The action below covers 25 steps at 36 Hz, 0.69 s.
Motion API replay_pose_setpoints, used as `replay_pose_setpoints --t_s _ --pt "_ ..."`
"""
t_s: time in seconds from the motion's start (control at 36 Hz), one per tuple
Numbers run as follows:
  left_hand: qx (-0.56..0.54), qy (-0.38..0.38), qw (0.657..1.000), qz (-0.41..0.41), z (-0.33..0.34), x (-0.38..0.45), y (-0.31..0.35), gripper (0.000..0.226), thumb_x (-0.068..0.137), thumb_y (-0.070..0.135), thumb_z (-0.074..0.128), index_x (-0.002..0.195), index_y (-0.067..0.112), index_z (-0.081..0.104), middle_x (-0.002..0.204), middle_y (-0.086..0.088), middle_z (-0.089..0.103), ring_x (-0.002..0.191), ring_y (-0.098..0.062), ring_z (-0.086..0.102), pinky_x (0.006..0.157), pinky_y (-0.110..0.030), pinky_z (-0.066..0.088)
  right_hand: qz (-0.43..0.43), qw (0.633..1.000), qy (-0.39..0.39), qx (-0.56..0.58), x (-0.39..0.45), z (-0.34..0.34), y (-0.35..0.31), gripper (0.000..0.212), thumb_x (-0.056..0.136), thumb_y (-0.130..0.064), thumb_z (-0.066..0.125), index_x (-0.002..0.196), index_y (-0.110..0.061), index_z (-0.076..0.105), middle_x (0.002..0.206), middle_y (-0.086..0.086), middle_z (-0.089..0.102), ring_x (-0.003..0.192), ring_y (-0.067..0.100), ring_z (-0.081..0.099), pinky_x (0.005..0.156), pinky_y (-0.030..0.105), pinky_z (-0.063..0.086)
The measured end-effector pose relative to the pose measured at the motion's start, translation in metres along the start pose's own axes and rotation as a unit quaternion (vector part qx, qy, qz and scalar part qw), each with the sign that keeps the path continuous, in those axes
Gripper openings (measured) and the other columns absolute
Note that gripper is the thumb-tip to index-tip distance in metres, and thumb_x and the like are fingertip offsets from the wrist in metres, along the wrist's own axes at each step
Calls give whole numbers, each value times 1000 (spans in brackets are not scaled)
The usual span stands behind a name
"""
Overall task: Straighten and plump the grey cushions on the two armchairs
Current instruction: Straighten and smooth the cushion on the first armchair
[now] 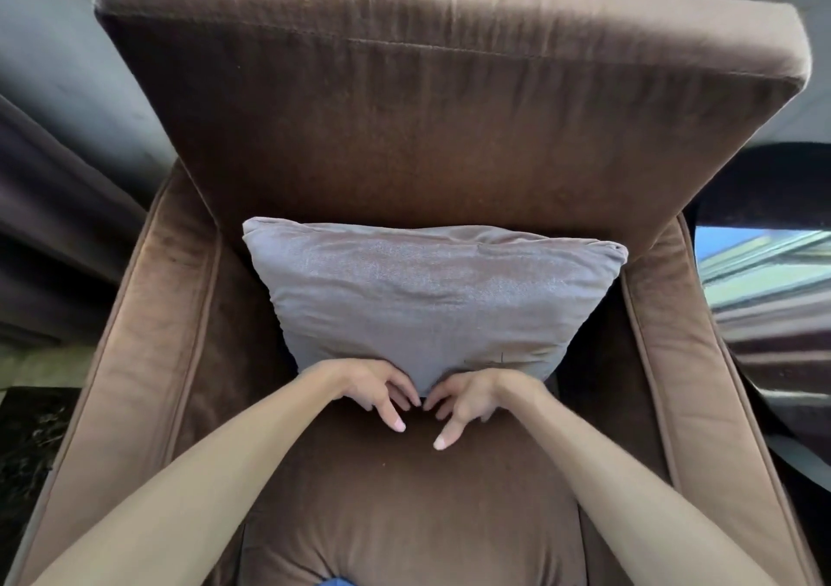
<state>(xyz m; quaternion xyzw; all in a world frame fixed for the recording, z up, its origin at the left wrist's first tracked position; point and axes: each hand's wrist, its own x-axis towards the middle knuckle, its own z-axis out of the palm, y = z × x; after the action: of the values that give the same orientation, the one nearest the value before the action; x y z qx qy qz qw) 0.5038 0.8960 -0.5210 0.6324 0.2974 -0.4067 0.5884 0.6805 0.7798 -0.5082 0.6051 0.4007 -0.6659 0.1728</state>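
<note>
Both forearms reach in; my left hand [375, 387] and right hand [467, 399] pinch grey cushion [427, 297] bottom edge. Tug evenly against armchair [449, 113] back.

The armchair [404, 135] is plain brown velvet, darker on the backrest face and paler, tan where light catches the top edge and the arms. The cushion [427, 297] against it is grey with a faint lilac cast and a soft sheen, no pattern. The curtain [54, 207] at far left is dark grey-purple. A scrap of blue [335, 582] shows at the near edge of the seat. The floor [31, 441] at near left looks black with pale marbling. Both hands' nails are pale pink.
</note>
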Motion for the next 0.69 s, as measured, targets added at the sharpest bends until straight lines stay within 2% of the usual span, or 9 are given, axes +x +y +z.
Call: replay_pose_setpoints --t_s 0.11,0.22,0.31,0.44,0.56,0.61,0.64,0.69 --pt "63 34 997 -10 3 13 6 80 82 18 82 152 23 43 160 3 40 150 -18 33 125 -39 27 -16 995 66 -70 16 -6 -19 87 81 -30 82 155 -21 36 158 -2 43 144 19 40 119 39 36" --pt "58 23 997 -34 -15 5 5 98 82 26 82 160 32 23 169 8 20 157 -19 14 128 -42 11 4 994 52 -91 8 -27 -5 101 78 -35 85 158 -38 23 164 -10 31 152 16 27 122 37 24" --pt "75 34 995 -54 -19 -4 -2 101 81 25 82 161 35 20 170 7 17 157 -22 11 128 -47 10 37 992 51 -109 -3 -34 10 101 78 -41 84 157 -43 21 166 -12 25 154 21 21 122 41 23" --pt "75 69 993 -56 -10 -27 -20 98 81 15 82 160 28 25 168 4 24 156 -19 19 127 -37 18 54 994 72 -66 -28 -26 35 100 78 -39 84 158 -37 25 166 -6 26 154 19 23 121 36 24" --pt "49 97 993 -44 -14 -70 -23 82 83 15 82 154 17 40 157 -3 45 144 -17 42 119 -28 34 13 995 92 17 -66 -17 42 92 77 -37 86 155 -27 37 156 2 45 144 21 42 118 38 37" --pt "38 140 989 -14 -27 -102 -19 67 85 16 81 145 17 51 144 -6 57 130 -17 56 108 -30 48 -19 991 133 29 -93 -22 41 82 78 -40 85 149 -22 48 144 0 58 133 18 54 113 38 43" --pt "31 170 985 9 -35 -120 -15 58 86 17 80 139 20 58 135 -4 63 120 -15 62 98 -26 54 -43 985 164 36 -108 -27 39 74 79 -41 84 143 -22 54 137 -4 63 127 16 58 111 36 45" --pt "30 257 964 57 -54 -156 -3 39 88 20 78 124 29 68 116 4 72 102 -7 67 78 -10 51 -97 964 241 59 -137 -41 37 54 80 -40 83 129 -24 66 119 -10 72 114 8 66 104 28 50"
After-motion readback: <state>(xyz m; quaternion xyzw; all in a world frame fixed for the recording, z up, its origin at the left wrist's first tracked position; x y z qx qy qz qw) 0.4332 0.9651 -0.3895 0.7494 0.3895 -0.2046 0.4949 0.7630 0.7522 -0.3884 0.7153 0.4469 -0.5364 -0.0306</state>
